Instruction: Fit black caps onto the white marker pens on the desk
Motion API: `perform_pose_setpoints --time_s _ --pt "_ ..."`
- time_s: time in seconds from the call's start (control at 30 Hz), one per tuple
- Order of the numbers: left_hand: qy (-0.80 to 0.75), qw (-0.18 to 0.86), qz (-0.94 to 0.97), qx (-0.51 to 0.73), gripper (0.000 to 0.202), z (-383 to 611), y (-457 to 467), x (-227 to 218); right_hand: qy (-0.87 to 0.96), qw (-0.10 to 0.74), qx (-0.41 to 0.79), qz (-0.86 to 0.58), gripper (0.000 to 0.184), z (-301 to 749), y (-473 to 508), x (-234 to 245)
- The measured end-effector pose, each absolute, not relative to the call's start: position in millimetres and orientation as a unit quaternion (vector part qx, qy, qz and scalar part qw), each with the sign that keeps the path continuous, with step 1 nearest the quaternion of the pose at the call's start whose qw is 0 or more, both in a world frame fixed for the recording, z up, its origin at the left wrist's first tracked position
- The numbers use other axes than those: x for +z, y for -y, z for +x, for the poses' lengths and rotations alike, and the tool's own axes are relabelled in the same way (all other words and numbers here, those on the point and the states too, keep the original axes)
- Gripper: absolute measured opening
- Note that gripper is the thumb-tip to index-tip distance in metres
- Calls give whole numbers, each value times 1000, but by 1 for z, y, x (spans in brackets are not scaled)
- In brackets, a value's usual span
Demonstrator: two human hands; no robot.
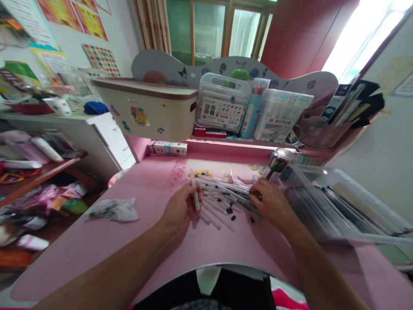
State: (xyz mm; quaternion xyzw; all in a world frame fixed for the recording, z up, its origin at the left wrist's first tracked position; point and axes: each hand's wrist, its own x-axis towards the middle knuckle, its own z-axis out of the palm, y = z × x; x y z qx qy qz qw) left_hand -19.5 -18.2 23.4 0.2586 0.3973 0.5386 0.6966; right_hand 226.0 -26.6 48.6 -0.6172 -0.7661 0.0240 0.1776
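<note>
My left hand (182, 206) is closed around a slim whitish pen barrel (195, 191), which it holds nearly upright above the pink desk (138, 254). Just beside it spreads a pile of similar pale pen barrels (214, 209), with small black pen caps (229, 211) scattered among them. At the pile's right end is my right hand (269, 200), its fingers curled together and pointing down. What lies between those fingertips, if anything, is too hidden to make out.
A clear plastic box (348, 206) with rows of dark pens stands on the right, beside a jar (280, 161) of pens. A crumpled tissue (114, 209) lies on the left. Along the back shelf are a cream storage bin (151, 112) and marker cases (222, 107).
</note>
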Motion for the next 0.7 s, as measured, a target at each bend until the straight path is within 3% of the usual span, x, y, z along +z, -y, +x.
perform_pose_setpoints --time_s 0.2,0.47,0.7 --pt "-401 692 268 537 12 -18 17 24 748 83 19 -658 11 218 29 47" --pt "-402 693 271 534 12 -18 17 21 739 50 36 -671 25 215 24 32" --pt "-412 695 270 524 10 -18 17 22 743 58 64 -663 20 217 24 34"
